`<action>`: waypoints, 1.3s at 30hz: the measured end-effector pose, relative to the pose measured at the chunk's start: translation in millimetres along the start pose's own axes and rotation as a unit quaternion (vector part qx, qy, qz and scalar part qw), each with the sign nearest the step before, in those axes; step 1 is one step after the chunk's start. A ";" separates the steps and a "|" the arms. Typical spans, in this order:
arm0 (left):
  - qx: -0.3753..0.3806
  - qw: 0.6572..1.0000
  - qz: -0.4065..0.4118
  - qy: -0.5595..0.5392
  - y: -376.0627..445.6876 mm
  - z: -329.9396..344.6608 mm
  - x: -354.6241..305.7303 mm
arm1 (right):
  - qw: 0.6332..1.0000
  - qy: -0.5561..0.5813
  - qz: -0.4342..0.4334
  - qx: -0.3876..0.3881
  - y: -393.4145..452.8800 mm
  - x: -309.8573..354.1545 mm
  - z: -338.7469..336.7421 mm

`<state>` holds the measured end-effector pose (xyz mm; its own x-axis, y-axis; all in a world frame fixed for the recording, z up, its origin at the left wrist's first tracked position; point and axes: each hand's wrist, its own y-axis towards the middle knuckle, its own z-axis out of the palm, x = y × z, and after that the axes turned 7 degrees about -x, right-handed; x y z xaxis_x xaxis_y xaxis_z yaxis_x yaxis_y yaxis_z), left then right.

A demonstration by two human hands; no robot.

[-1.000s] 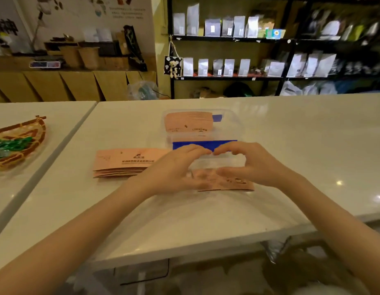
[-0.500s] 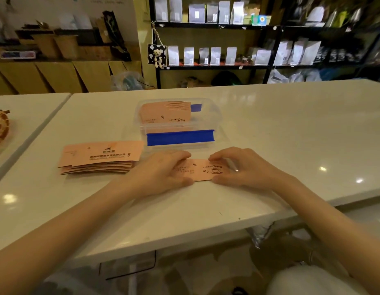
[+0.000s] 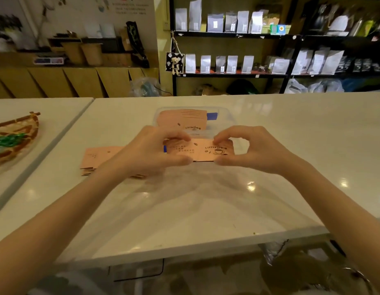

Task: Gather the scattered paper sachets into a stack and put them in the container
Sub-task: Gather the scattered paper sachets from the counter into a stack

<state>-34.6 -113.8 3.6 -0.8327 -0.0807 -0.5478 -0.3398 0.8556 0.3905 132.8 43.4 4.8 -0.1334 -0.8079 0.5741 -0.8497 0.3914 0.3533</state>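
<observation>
Both hands hold a small stack of pink paper sachets (image 3: 203,151) printed with a coffee cup, lifted above the white table. My left hand (image 3: 155,152) pinches its left end, and my right hand (image 3: 248,150) pinches its right end. Just behind stands a clear plastic container (image 3: 224,122) with a blue strip; more pink sachets (image 3: 182,120) lie inside it. Another pile of pink sachets (image 3: 99,156) lies on the table to the left, partly hidden by my left hand.
A woven basket (image 3: 16,139) with green contents sits on the neighbouring table at the left. A gap (image 3: 42,154) runs between the two tables. The table's front edge (image 3: 184,248) is close to me. Shelves with bags line the back wall.
The sachet stack lay flat on the table under both hands; now both hands have lifted it and hold it by its ends in front of the container.
</observation>
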 end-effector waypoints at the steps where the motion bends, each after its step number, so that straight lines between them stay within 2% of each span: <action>1: -0.011 1.000 0.000 0.005 -0.3 -6.2 2.1 | 1.000 -0.001 -0.011 -0.004 4.6 5.3 0.4; 4: -0.048 0.999 -0.005 0.001 -2.6 -26.1 9.0 | 0.999 -0.013 -0.048 -0.009 19.2 22.4 4.8; 11: -0.081 0.996 -0.034 0.017 -11.5 -73.9 32.4 | 0.994 -0.006 -0.109 -0.023 57.3 57.0 37.7; 14: -0.059 0.996 -0.067 0.019 -21.9 -89.7 51.7 | 0.993 -0.018 -0.120 0.003 70.2 67.2 58.2; 19: -0.018 0.992 -0.117 0.046 -39.5 -99.1 84.2 | 0.976 -0.122 -0.176 0.039 83.2 77.4 93.0; 28: 0.044 0.988 -0.124 0.078 -49.4 -90.9 112.7 | 0.956 -0.187 -0.201 0.100 90.0 68.5 120.4; 30: 0.069 0.986 -0.126 0.079 -47.2 -92.9 115.1 | 0.960 -0.169 -0.190 0.117 92.2 69.1 118.5; 35: 0.152 0.975 -0.158 0.033 -24.3 -107.0 122.8 | 0.981 -0.043 -0.131 0.133 107.0 77.2 112.3; 39: 0.255 0.944 -0.205 0.045 -9.4 -109.1 130.9 | 0.966 -0.041 -0.035 0.252 120.6 83.3 118.9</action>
<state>-188.1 -188.1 9.0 -0.7180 -0.4825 -0.5016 -0.4066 0.8757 -0.2603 -41.4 -29.0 7.4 -0.0881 -0.8648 0.4944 -0.9959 0.0863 -0.0264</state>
